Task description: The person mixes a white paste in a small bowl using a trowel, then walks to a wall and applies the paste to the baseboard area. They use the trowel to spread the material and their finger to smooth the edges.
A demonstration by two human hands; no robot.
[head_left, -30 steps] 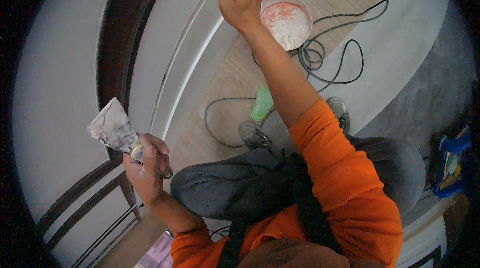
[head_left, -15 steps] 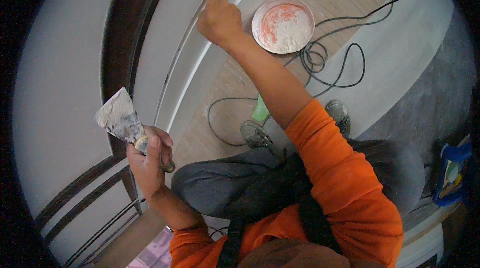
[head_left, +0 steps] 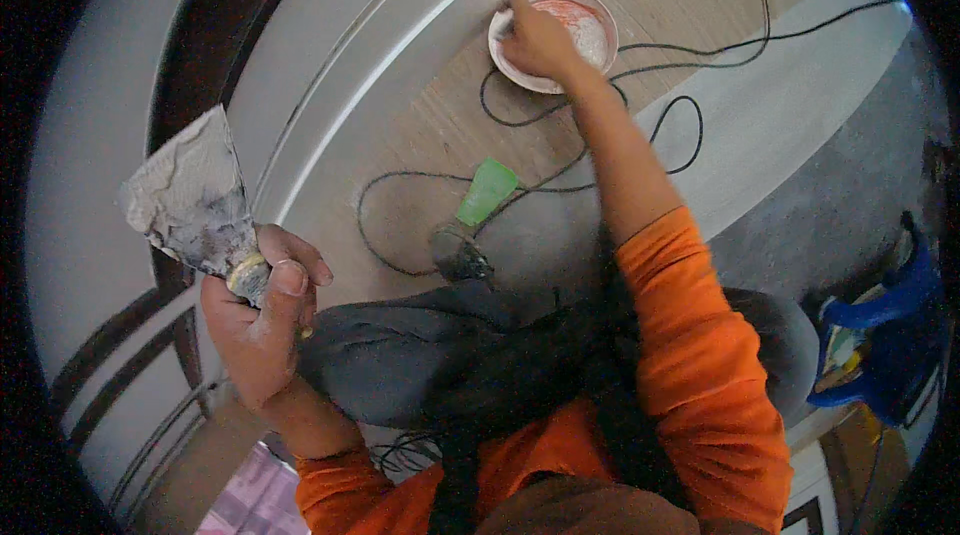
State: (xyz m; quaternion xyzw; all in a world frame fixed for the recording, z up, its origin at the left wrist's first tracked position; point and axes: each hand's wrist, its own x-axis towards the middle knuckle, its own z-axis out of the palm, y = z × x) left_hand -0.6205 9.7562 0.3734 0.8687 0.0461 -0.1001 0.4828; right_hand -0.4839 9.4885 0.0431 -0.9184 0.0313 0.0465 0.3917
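Observation:
My left hand is closed around the handle of a putty knife, its wide blade raised and thickly coated with pale putty. The blade is beside the grey wall panel. Farther off, my right hand reaches to the left rim of a round white bowl, its fingers curled over that edge. Reddish and white putty smears the inside of the bowl, and my hand covers its left part. The fingertips are partly hidden.
A white baseboard curves along the wall beside a dark brown frame. Black cable loops over the wood-look floor around a green flat piece. A blue bag sits at the right, and pinkish checked cloth lies lower left.
My right hand has left the baseboard, where its finger was pointing, and come to the bowl's rim. The putty knife appears nearer and farther left. The cable loops by the bowl have shifted.

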